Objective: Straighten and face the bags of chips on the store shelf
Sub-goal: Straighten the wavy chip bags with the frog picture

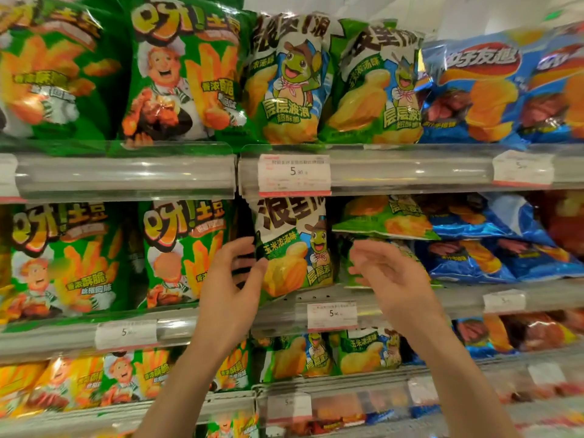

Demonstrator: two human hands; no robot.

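Note:
A white-and-green turtle chip bag (pixel 292 248) stands upright, front facing out, on the middle shelf (pixel 284 306). My left hand (pixel 232 279) grips its left edge, thumb on the front and fingers behind. My right hand (pixel 392 276) hovers just right of that bag with relaxed, spread fingers and holds nothing. Behind my right hand a second green turtle bag (pixel 354 263) is partly hidden. Above it another green turtle bag (pixel 385 221) lies flat, tipped on its side.
Green fries bags (pixel 186 251) stand to the left on the same shelf. Blue chip bags (pixel 493 248) lie piled at the right. The upper shelf holds upright bags (pixel 290 80). Clear rails carry price tags (pixel 331 316). Lower shelves hold more bags.

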